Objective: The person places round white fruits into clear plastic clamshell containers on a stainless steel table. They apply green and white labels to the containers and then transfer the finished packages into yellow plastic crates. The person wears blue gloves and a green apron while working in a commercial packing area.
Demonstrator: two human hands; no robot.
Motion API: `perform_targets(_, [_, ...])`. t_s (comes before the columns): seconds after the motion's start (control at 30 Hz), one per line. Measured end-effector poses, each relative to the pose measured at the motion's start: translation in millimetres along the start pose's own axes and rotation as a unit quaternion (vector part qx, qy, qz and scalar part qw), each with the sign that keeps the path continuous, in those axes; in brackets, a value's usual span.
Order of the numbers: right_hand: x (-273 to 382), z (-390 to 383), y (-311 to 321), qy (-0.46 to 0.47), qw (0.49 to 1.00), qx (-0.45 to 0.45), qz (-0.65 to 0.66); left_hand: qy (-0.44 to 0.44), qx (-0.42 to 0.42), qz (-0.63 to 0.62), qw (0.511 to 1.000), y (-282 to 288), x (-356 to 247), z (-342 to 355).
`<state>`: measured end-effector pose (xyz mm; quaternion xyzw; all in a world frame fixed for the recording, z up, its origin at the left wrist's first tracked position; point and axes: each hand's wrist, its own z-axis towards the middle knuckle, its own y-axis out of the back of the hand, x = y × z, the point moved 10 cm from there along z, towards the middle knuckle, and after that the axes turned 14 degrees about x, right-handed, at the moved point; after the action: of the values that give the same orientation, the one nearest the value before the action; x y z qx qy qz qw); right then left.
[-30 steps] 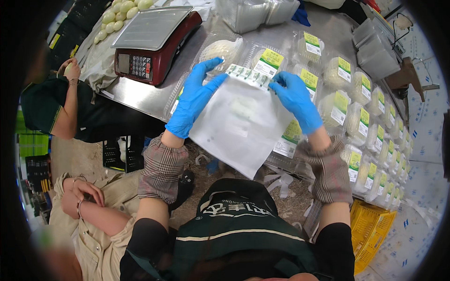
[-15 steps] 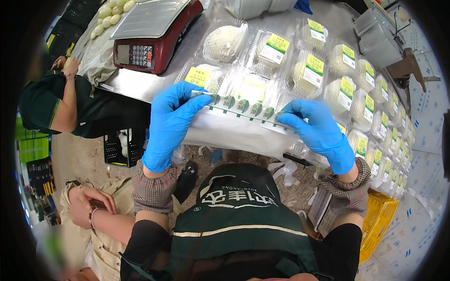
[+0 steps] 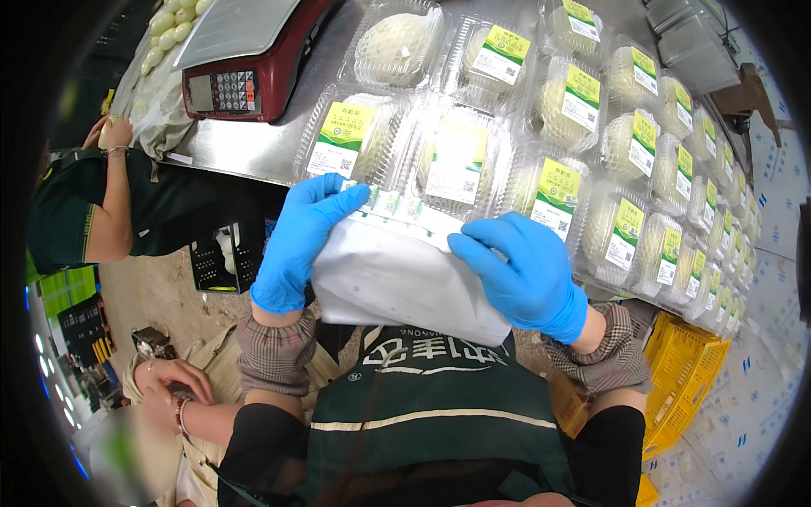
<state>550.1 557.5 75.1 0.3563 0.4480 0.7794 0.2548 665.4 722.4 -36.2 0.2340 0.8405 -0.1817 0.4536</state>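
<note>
Both hands wear thin blue gloves and grip a white, glossy sheet of label backing (image 3: 397,279) between them, near the steel table's front edge: the left hand (image 3: 300,241) is curled around the sheet's left side with its fingers over the top strip, and the right hand (image 3: 519,270) is closed over the right side, thumb across the front. The sheet sags smooth and curved toward the person's chest, its upper edge carrying a row of small pale stickers. At far left another person's bare forearm (image 3: 114,203) leans at the table's corner, beside a red electronic scale with a flat grey pan (image 3: 241,59). The brushed steel tabletop (image 3: 245,148) shows bare metal only in front of the scale. To the right, clear ribbed plastic clamshell boxes with yellow-green labels (image 3: 456,160) crowd edge to edge, holding round pale fruit. Below right sits a yellow slotted plastic crate (image 3: 688,380).
</note>
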Motion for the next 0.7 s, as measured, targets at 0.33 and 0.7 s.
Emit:
perform_targets(0.33, [-116, -1, -49, -0.377, 0.918, -0.118, 0.021, -0.103, 0.079, 0.089, 0.988, 88, -28, -37])
perform_targets(0.7, [-91, 107, -89, -0.316, 0.932, -0.176, 0.025, -0.18, 0.053, 0.061, 0.98, 130, -43, -71])
